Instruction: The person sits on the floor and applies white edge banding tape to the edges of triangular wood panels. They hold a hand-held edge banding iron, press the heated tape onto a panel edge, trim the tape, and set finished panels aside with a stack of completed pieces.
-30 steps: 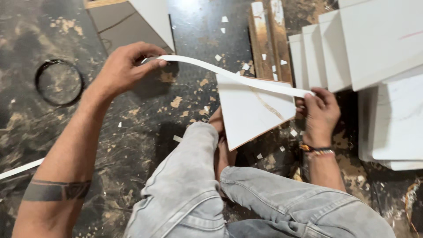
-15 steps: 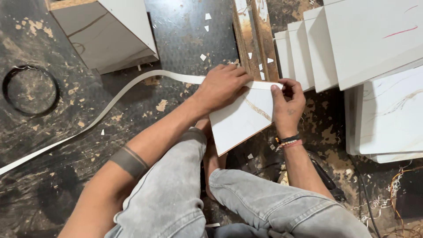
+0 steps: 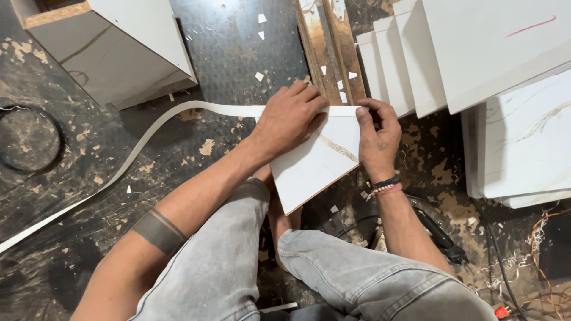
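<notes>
A second earlier your left hand [image 3: 288, 119] held the long white flexible edging strip [image 3: 148, 139] high and away from the white marble-veined laminate panel [image 3: 318, 163]; by now it had come down flat, pressing the strip along the panel's top edge. Your right hand [image 3: 376, 134] pinched the strip's end at the corner, probably aligning it. The panel rested against your knee, under both grips.

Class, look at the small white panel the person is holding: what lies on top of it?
The left hand lies flat on the panel, pressing a white edge strip along its top edge. The right hand pinches the corner. The strip beneath the hands is covered.
</notes>
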### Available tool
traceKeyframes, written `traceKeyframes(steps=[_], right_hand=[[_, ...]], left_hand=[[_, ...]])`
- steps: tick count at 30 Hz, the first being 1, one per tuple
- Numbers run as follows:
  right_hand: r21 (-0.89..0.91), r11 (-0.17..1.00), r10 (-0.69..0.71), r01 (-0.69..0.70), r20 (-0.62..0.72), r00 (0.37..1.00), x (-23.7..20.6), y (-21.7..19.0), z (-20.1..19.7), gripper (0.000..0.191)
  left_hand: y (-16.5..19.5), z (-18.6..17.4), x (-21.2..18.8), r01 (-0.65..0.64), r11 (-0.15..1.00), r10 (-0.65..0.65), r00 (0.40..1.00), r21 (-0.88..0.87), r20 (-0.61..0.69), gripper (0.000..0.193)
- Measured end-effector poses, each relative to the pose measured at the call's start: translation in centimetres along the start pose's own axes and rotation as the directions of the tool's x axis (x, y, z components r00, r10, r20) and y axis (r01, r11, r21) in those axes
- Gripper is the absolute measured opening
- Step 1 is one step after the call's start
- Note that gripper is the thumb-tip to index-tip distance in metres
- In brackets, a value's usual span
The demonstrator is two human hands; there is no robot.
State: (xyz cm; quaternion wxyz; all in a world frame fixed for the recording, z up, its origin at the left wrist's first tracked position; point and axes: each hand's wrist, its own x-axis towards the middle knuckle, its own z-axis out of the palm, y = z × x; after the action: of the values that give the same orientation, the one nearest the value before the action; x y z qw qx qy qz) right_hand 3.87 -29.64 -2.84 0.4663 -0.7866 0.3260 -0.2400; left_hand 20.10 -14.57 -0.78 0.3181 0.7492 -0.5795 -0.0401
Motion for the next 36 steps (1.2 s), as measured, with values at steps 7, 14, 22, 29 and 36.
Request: traceKeyframes(steps=[7,14,22,29,36], right_hand=[[-0.107,0.990,-0.088,0.088,0.005,0.996,-0.3,0.2,0.4,0.023],[-0.146,0.974,-0.176,0.175,0.007,0.984,-0.4,0.0,0.1,0.028],[-0.085,0.989,-0.121,0.124,0.040,0.992,-0.4,0.0,0.1,0.025],[-0.095,0.988,-0.121,0.120,0.000,0.993,-0.6,-0.1,0.1,0.022],[-0.033,0.998,-0.050,0.051,0.037,0.998,-0.5,0.1,-0.3,0.024]], left_hand=[[0.1,0.3,-0.2,-0.025,0.998,0.026,1.000,0.053,-0.011,0.019],[0.1,0.8,-0.2,-0.006,1.000,0.006,1.000,0.022,-0.011,0.021],[0.2,0.9,0.0,-0.022,0.999,0.022,1.000,-0.032,-0.012,0.029],[0.7,0.5,0.1,-0.009,0.995,0.010,1.000,-0.094,0.004,0.027],[1.0,0.4,0.2,0.009,0.994,-0.003,0.999,-0.107,0.051,0.030]])
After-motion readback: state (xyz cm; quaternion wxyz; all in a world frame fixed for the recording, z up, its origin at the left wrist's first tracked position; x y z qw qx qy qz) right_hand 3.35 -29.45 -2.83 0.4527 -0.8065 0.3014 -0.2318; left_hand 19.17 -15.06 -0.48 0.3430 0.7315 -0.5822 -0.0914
